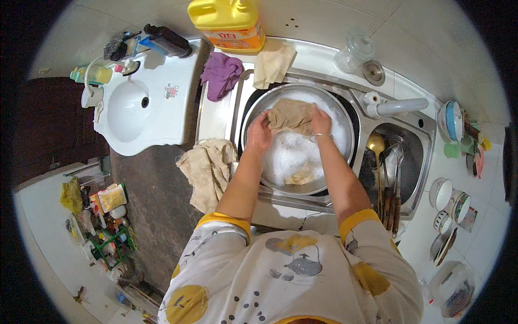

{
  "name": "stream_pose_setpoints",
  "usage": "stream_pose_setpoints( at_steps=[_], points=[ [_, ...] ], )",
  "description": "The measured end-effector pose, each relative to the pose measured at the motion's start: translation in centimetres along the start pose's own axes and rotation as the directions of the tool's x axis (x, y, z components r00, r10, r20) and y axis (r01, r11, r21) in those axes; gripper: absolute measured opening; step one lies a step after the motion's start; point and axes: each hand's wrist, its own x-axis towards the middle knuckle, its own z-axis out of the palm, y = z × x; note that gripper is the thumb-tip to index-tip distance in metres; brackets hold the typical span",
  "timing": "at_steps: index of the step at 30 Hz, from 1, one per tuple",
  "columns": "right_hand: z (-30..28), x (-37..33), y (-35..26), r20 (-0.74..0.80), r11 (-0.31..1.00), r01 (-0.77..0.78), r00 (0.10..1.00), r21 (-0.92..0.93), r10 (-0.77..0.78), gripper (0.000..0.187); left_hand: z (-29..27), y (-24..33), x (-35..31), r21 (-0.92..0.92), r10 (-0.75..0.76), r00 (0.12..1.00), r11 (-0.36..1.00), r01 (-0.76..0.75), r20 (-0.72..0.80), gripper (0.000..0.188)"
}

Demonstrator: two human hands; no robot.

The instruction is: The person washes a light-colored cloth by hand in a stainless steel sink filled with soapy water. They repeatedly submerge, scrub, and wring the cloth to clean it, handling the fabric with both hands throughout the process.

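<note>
A wet brown cloth (291,115) is stretched between my two hands above a wide metal basin (345,156) set in the sink. My left hand (259,131) grips the cloth's left end, and my right hand (320,120), with a bracelet at the wrist, grips its right end. White suds (286,156) fill the basin below. Another pale tan cloth (300,175) pokes out of the suds at the near side. Over the counter edge to the left hangs a beige cloth (208,170).
A purple cloth (221,75), a cream cloth (273,63) and a yellow jug (229,27) stand or lie behind the sink. The right basin holds ladles (376,144) under a grey faucet (402,107). Bowls (442,193) line the right; a white washbasin (127,110) is at left.
</note>
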Motion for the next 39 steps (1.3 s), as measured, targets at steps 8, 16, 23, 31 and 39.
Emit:
stream_pose_setpoints(
  at_steps=[8,16,23,31,39],
  points=[
    [-2.3,1.0,3.2,0.302,0.788,0.285,0.944,-0.545,-0.132,0.024,-0.7,-0.9,1.3,0.976,0.249,0.951,0.164,0.147,-0.185,0.025],
    [3.7,-9.7,-2.6,0.131,0.811,0.568,0.823,-0.144,-0.553,0.033,1.9,-1.5,0.8,-0.014,-0.226,0.969,0.974,0.226,-0.096,0.029],
    [1.9,-2.2,-3.7,0.176,0.842,0.279,0.959,-0.461,-0.222,0.032,7.4,-2.0,-3.9,-0.053,-0.285,0.933,0.958,0.28,-0.221,0.029],
    [0.7,-0.9,4.4,0.027,0.877,0.274,0.957,-0.395,-0.287,0.048,-0.6,-2.1,-0.1,0.448,0.054,0.97,0.892,0.059,-0.237,0.029],
    [-0.9,3.9,9.1,0.111,0.925,0.369,0.926,-0.085,-0.36,0.024,-0.2,-1.9,3.0,0.809,0.05,0.943,0.53,0.255,-0.33,0.026]
  ],
)
